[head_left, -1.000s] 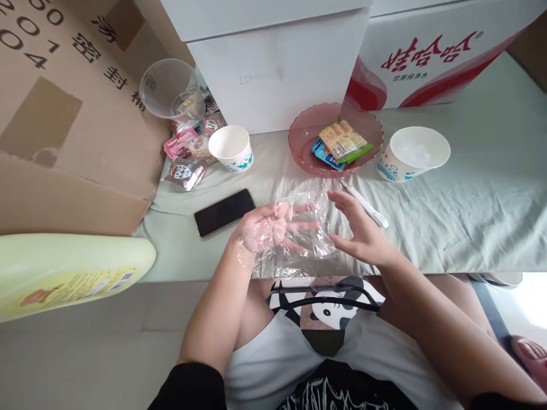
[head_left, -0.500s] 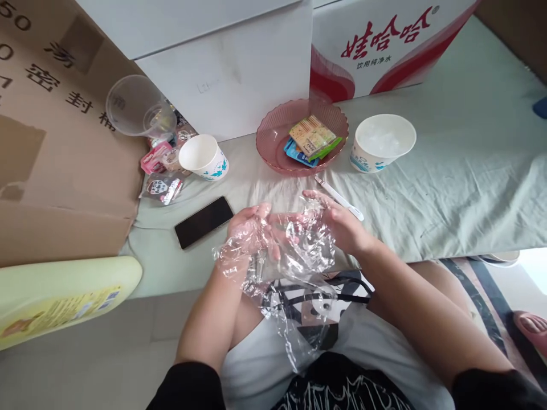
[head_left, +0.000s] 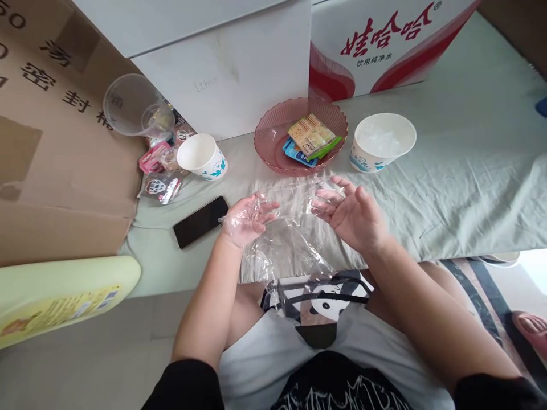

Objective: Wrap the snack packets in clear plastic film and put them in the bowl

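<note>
A thin, clear plastic film or bag (head_left: 294, 242) stretches between my hands and hangs down in creases over the bed's edge and my lap. My left hand (head_left: 250, 219), fingers apart, has the film wrapped loosely about its palm and fingers. Palm up, my right hand (head_left: 352, 213) spreads its fingers, and the film clings over their tips. Beyond the hands is a pink ribbed bowl (head_left: 269, 139) with snack packets (head_left: 311, 136) in it. A black phone (head_left: 200, 222) lies just left of my left hand. The white stick seen earlier is mostly hidden by my right hand.
Paper cups stand left (head_left: 203, 156) and right (head_left: 382, 142) of the bowl; the right one holds clear, crumpled-looking stuff. A clear plastic tub (head_left: 128, 105) and small packets (head_left: 160, 171) sit by the cardboard box (head_left: 77, 171). White boxes (head_left: 239, 74) stand behind; a yellow bottle (head_left: 68, 296) is at left.
My hands have moved apart, drawing the bunched film out into a wider sheet between them. My right hand has turned palm up and now covers most of the white stick.
</note>
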### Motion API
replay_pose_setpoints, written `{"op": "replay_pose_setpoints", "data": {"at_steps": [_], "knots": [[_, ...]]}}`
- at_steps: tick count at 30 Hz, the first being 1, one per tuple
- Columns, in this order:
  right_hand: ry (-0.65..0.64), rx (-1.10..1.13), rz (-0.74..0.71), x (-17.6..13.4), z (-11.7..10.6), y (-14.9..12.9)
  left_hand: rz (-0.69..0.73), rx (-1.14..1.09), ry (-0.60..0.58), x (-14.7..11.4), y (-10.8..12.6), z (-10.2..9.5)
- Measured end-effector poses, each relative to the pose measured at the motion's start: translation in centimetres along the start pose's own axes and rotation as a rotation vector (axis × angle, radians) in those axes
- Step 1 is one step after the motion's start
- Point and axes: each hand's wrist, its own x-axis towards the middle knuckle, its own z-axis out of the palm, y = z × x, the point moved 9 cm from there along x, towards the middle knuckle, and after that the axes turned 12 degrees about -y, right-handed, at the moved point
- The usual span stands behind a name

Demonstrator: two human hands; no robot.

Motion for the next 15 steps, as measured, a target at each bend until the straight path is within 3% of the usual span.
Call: {"op": "replay_pose_setpoints", "data": {"at_steps": [6,9,15], "knots": [[-0.165,-0.334,0.105,0.2,1.5,2.2,0.061,-0.033,0.069,-0.1,0.6,-0.2],[-0.218,-0.365,0.095,0.1,1.9,2.5,0.108,-0.024,0.058,-0.3,1.0,-0.1],[0.066,-0.276,-0.103,-0.1,-0.4,-0.4,0.197,0.01,0.03,-1.3,1.5,0.6]]}}
